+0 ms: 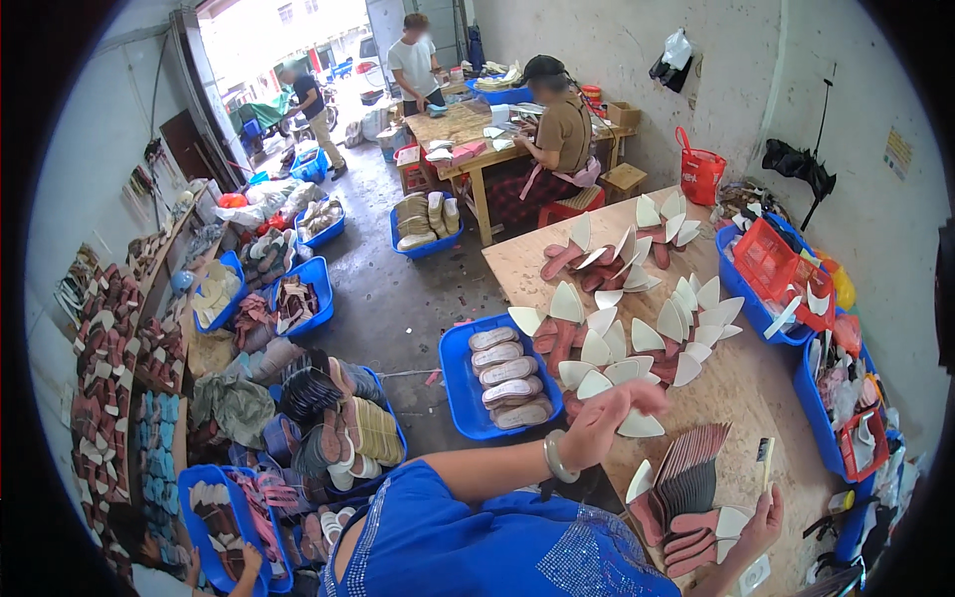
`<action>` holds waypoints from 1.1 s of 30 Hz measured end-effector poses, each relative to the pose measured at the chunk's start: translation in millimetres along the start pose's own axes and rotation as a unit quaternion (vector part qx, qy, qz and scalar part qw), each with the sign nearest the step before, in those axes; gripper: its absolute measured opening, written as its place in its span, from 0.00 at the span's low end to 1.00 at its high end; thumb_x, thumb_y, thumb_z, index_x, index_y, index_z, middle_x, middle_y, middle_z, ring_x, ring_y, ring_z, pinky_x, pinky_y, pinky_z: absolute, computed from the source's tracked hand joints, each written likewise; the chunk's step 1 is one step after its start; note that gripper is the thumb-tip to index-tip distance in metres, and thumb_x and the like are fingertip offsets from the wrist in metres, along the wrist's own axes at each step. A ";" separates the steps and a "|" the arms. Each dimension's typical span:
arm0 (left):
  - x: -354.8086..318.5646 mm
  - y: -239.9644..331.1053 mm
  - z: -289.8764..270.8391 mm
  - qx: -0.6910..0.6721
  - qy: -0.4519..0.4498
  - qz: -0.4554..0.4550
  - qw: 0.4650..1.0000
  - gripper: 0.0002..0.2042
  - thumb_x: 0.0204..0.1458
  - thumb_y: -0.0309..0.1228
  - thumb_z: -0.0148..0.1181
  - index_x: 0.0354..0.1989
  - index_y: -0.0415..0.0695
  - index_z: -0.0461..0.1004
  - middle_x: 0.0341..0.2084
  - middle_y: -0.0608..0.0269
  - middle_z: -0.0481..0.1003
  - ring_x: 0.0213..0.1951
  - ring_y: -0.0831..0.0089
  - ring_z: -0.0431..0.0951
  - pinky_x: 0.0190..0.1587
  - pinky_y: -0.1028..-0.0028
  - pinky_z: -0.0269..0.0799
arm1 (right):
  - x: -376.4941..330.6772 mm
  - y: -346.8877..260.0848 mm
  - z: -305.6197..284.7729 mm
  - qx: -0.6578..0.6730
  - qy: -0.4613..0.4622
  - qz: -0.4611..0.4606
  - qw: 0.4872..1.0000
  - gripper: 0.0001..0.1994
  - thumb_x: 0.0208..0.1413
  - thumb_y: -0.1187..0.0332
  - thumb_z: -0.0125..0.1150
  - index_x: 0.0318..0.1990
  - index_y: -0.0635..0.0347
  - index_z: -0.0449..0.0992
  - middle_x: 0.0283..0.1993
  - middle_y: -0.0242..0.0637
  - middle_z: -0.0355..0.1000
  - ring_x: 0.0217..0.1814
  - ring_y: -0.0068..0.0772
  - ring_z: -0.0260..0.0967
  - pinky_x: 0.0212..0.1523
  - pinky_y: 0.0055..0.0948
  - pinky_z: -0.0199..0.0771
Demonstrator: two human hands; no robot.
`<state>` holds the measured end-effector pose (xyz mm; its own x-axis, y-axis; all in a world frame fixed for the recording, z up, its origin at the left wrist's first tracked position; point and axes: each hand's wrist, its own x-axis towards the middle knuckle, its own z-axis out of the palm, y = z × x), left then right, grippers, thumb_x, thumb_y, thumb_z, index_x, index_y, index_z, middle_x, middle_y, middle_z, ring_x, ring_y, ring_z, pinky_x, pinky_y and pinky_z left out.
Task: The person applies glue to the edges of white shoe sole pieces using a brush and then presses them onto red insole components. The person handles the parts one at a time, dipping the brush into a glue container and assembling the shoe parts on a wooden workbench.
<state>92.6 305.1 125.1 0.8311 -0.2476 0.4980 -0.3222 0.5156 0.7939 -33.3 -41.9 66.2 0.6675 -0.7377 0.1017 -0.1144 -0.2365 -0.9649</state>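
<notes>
My right hand (762, 523) closes round a small pale-handled brush (764, 464), which stands nearly upright above my fingers. At ten o'clock from that hand, a tight fanned row of dark and reddish soles (696, 464) lies on the wooden table (774, 400); at nine o'clock, close by, there are a few loose pink soles (688, 542) with a white pointed piece (733, 521) against them. My left hand (594, 426), a pale bracelet (559, 457) at its wrist, is over the near edge of the table; its fingertips run into a blurred pinkish shape (644, 396), and I cannot tell whether I am holding a sole there or only moving my fingers. Between twelve and one o'clock from my left hand, clusters of reddish soles (560, 340) and white leaf-shaped pieces (670, 320) spread across the table. At ten o'clock from it sits a blue tray (459, 396) with a column of pale soles (509, 371). From my right hand, a blue bin (841, 453) of scraps is at one o'clock. Beyond, between eleven and twelve from my left hand, a person in a brown top (565, 137) sits at another table (446, 126); at eight, someone else's arm (246, 574) reaches towards a blue crate (189, 497).
</notes>
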 end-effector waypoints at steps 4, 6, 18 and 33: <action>19.1 106.9 49.4 -0.179 -0.131 0.299 0.928 0.36 0.59 0.63 0.41 0.60 0.40 0.63 0.54 0.39 0.68 0.57 0.50 0.67 0.54 0.55 0.62 | 4.7 -1.8 2.1 0.098 -0.015 0.003 0.995 0.16 0.63 0.69 0.57 0.56 0.63 0.73 0.21 0.19 0.58 0.15 0.05 0.44 0.13 0.13 0.42; 22.8 138.9 71.1 -0.242 -0.173 0.422 0.856 0.41 0.53 0.68 0.42 0.61 0.42 0.63 0.55 0.34 0.68 0.58 0.42 0.66 0.54 0.49 0.60 | 9.1 3.2 0.6 0.137 -0.042 0.001 0.990 0.16 0.63 0.68 0.56 0.56 0.62 0.73 0.21 0.19 0.58 0.13 0.06 0.42 0.11 0.14 0.41; -3.4 185.7 69.0 -0.182 -0.350 0.333 0.856 0.33 0.63 0.57 0.34 0.65 0.41 0.59 0.54 0.50 0.73 0.63 0.59 0.65 0.66 0.54 0.53 | 1.0 4.9 3.4 0.148 -0.088 -0.002 0.985 0.15 0.64 0.68 0.56 0.55 0.64 0.73 0.18 0.18 0.56 0.13 0.06 0.42 0.12 0.13 0.41; -78.2 245.6 98.9 0.034 -0.143 0.554 0.819 0.31 0.63 0.56 0.38 0.58 0.40 0.68 0.55 0.53 0.73 0.61 0.61 0.66 0.64 0.59 0.58 | -6.6 -14.5 14.9 0.166 -0.119 -0.006 0.979 0.16 0.64 0.65 0.56 0.55 0.63 0.73 0.15 0.18 0.54 0.12 0.07 0.42 0.11 0.14 0.43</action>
<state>-96.3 370.0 315.6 -0.1254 0.1555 0.9798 -0.8397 0.5093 -0.1883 -25.0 -24.1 75.9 0.8243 -0.5585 0.0927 0.1142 0.0037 -0.9934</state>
